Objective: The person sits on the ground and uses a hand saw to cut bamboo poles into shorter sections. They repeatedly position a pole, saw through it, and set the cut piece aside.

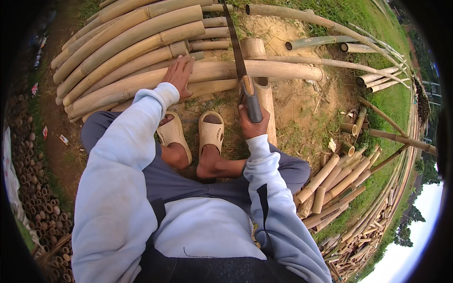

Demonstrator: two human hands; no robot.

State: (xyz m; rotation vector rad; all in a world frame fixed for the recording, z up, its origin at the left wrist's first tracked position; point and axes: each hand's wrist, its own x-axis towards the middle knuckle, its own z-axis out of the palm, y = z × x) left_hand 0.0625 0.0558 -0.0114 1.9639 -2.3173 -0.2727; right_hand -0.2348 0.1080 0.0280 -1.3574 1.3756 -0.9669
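My right hand (252, 123) is wrapped round the dark handle of a hand saw (237, 45). Its long blade points away from me and crosses over a thick bamboo pole (284, 69) lying left to right. Whether the teeth have cut into the pole cannot be seen. My left hand (179, 75) lies flat with fingers stretched on the same pole, left of the saw. Under the pole near the blade is a bamboo support piece (266, 101), running toward me. Several cut bamboo lengths (137, 40) lie side by side at the far left, beside my left hand.
My sandalled feet (211, 134) are just on the near side of the pole. Short bamboo pieces (339, 179) are piled at the right. More poles (325, 41) lie on grass at the far right. Many upright bamboo ends (45, 212) stand at the left edge.
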